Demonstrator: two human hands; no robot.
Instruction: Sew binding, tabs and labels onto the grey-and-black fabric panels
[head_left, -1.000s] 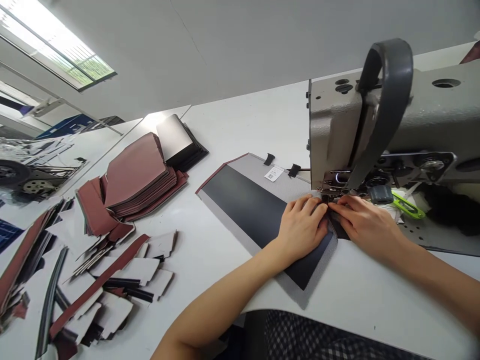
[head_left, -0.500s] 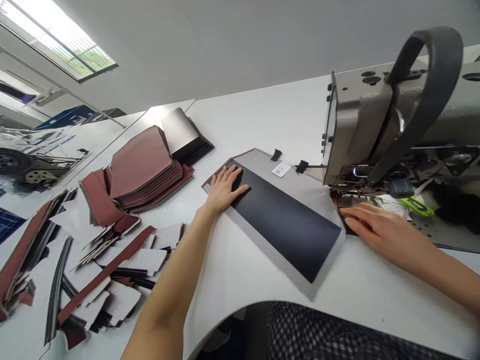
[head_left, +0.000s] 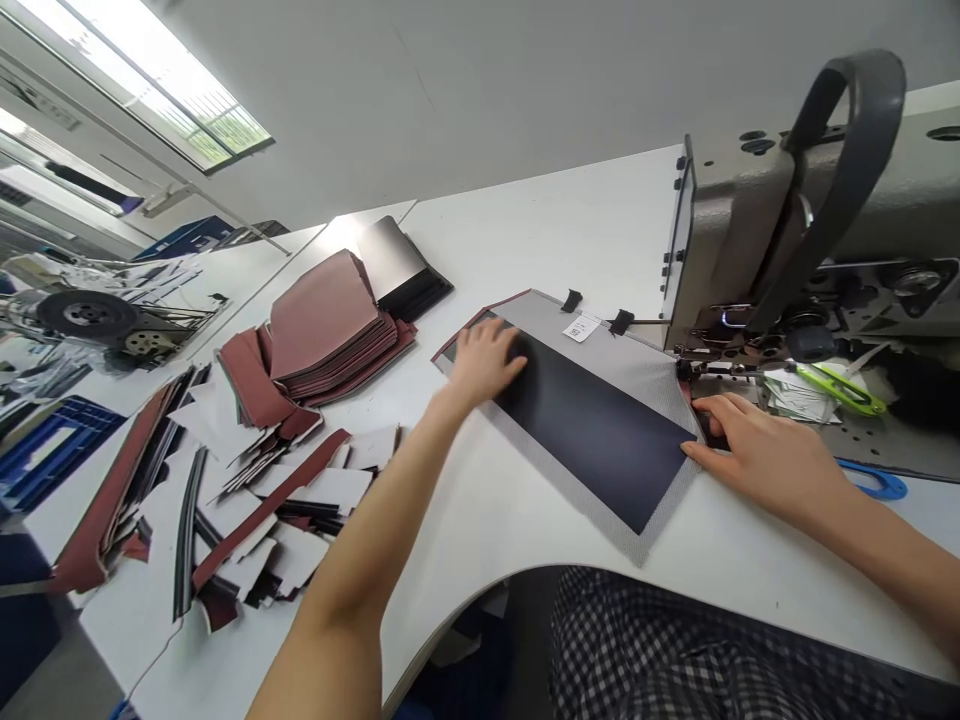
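Observation:
A grey mesh-like fabric piece [head_left: 645, 375] with dark red edging lies flat on the table, its right end by the sewing machine's [head_left: 739, 230] needle area. A black rectangular panel [head_left: 592, 420] rests on top of it. My left hand [head_left: 486, 362] is open, fingers spread over the panel's upper left end. My right hand [head_left: 772, 455] is closed at the fabric's right edge, the thumb near the panel's corner and the other fingers bent beside the needle area. Along the fabric's far edge are a white label [head_left: 581, 327] and two black tabs [head_left: 622, 321].
Stacked dark red pieces [head_left: 326, 320] and black sheets [head_left: 401, 265] stand at the left back. Loose scraps [head_left: 292, 550] cover the table's left side. Green-handled snips [head_left: 840, 388] and a blue ring-shaped handle [head_left: 874, 482] lie at right. A blue crate [head_left: 52, 450] is far left.
My right hand's fingers have gone from stretched flat to bent, with the thumb now at the panel's corner. My left hand's fingers have drawn in slightly. The camera view has shifted left.

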